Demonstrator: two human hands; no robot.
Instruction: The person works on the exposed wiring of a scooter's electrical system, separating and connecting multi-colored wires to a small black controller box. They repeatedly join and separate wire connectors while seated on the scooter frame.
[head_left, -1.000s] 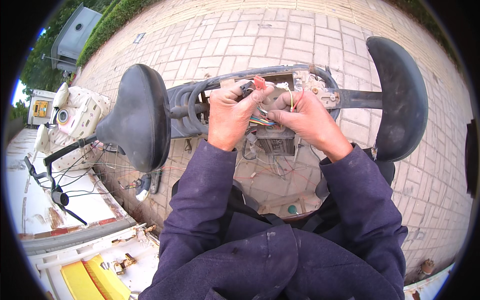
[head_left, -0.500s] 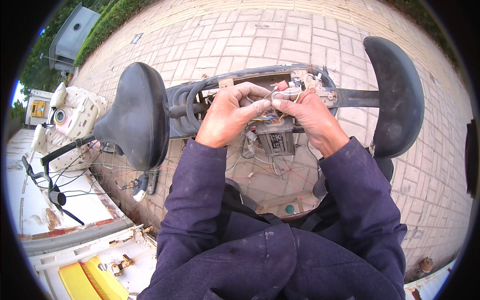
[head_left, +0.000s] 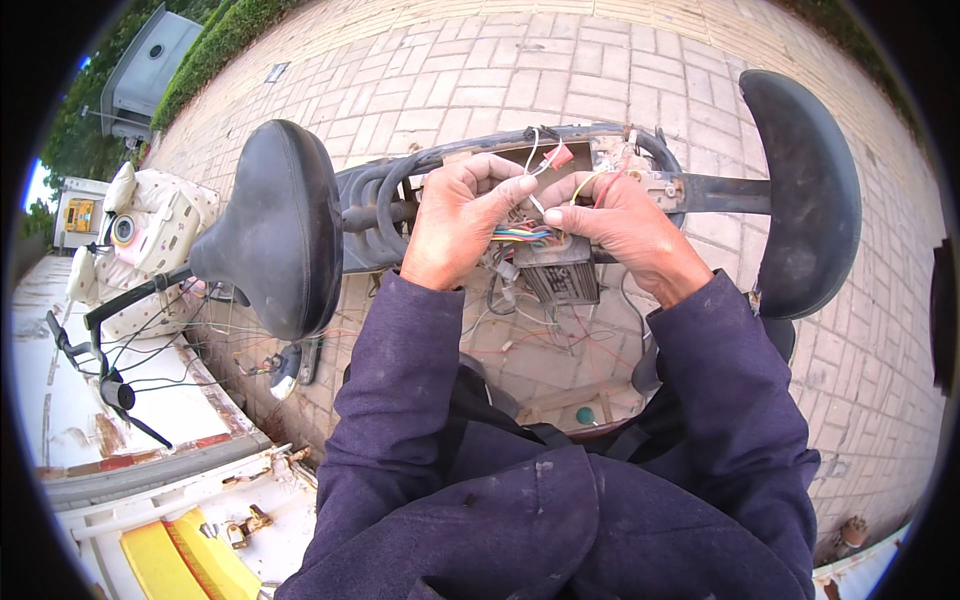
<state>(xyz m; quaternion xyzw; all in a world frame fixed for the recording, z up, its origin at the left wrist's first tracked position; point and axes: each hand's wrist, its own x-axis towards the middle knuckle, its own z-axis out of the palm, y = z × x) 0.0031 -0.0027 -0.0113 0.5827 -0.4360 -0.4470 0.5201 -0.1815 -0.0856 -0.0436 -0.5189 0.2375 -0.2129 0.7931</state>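
Between the far and near edges of the long black metal frame [head_left: 480,142], the left hand [head_left: 462,225] pinches a thin white wire [head_left: 537,203], its end seemingly gripped by the right hand [head_left: 630,230], and hard tugging could snap it.

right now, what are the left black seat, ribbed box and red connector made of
Left black seat: likely vinyl over padding, given its smooth, satiny sheen. Ribbed box: probably metal, dull and dusty, judging by its fins. Red connector: seemingly matte plastic, from its uniform colour.
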